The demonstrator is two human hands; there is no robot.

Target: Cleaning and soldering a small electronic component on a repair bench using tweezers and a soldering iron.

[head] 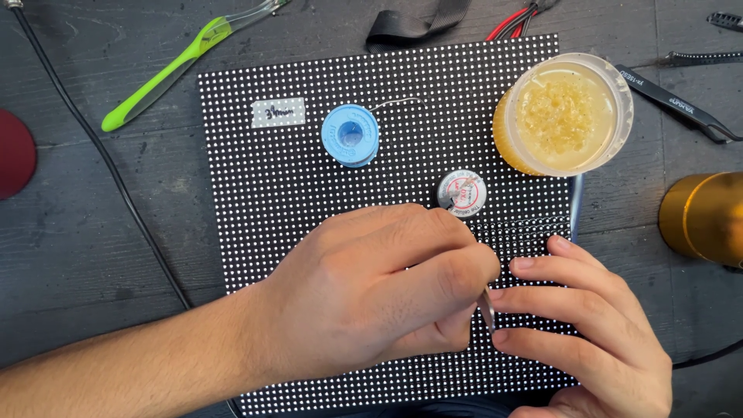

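I am looking down at the black dotted panel lying on the tabletop. My left hand is curling closed, pinching thin metal tweezers over its lower right part. My right hand is resting beside them, fingers loosely spread, touching the panel. A white rectangular label is sitting upper left.

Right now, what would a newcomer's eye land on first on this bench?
The black dotted panel fills the middle, with both hands low on it: the left hand pinches slim metal tweezers against the right hand fingertips. Above stand a blue solder spool and, top right, a tub of yellow paste.
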